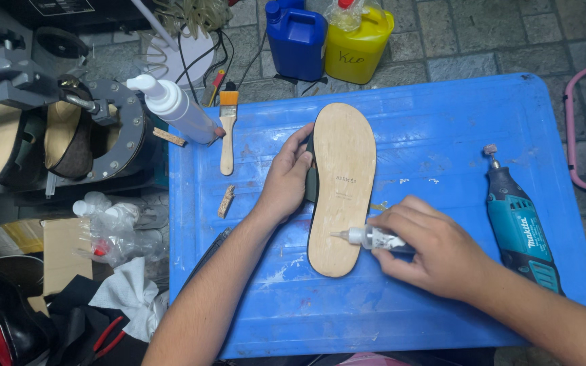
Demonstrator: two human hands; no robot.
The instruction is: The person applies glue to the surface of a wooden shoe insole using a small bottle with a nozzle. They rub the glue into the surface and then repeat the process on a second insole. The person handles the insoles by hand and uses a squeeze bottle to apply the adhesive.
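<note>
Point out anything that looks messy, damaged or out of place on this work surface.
The blue table top is smeared with whitish stains and scuffs, thickest below the tan sole. A loose wooden scrap lies beside the brush. Nothing looks broken or spilled.

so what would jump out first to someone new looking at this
The tan shoe sole lying in the middle of the bright blue table. The left hand steadies its edge while the right hand points a small glue tube at its heel end. A teal rotary tool lies to the right.
</note>
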